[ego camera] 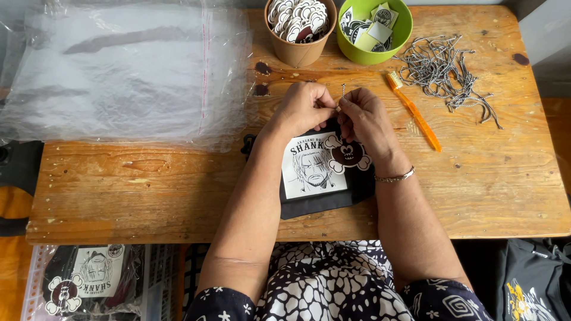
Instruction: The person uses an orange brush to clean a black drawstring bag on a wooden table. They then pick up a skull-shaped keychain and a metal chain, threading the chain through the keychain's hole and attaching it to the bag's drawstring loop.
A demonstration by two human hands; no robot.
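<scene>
A black pouch (324, 202) with a white printed face panel lies flat on the wooden table (148, 190) in front of me. A white skull-shaped tag (348, 156) rests on its upper right. My left hand (303, 107) and my right hand (364, 116) meet above the pouch's top edge. Both pinch a thin ball chain (343, 90) that sticks up between the fingertips. A thin bracelet circles my right wrist.
A stack of clear plastic bags (119, 71) covers the table's left. A brown paper cup (300, 30) and a green bowl (375, 27) hold tags at the back. A pile of ball chains (446, 71) and an orange toothbrush (416, 116) lie right. Packed pouches (89, 279) sit below left.
</scene>
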